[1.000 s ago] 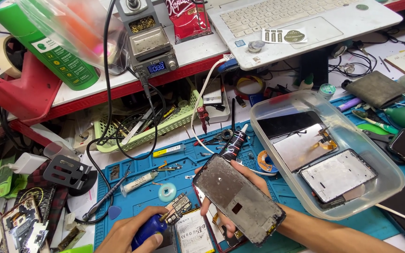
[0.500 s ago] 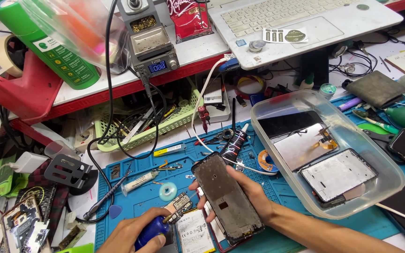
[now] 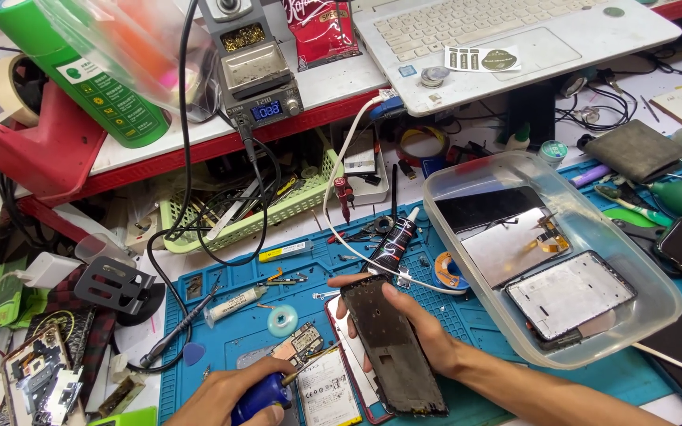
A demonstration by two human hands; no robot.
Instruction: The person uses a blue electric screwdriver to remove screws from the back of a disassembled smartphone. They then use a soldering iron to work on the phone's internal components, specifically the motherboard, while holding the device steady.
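My right hand (image 3: 416, 327) grips a dark phone screen panel (image 3: 392, 347) and holds it lengthwise over the blue work mat (image 3: 238, 331). Under the panel lies an opened phone with a white battery (image 3: 327, 390) showing. My left hand (image 3: 226, 394) is closed around a blue-handled tool (image 3: 260, 394), whose tip points at a small circuit board (image 3: 307, 341) on the mat. A black glue tube (image 3: 392, 241) lies just beyond the panel's far end.
A clear plastic tub (image 3: 641, 315) at the right holds phone screens and frames. A green basket (image 3: 278, 209) of tools, a soldering station (image 3: 256, 75), a laptop (image 3: 515, 39) and a green bottle (image 3: 80, 75) stand behind. Cables, tweezers and a tape roll (image 3: 282, 319) litter the mat.
My right hand has turned the screen panel from a tilted, angled hold to lie lengthwise and lower over the opened phone. The left hand stays put with the blue tool.
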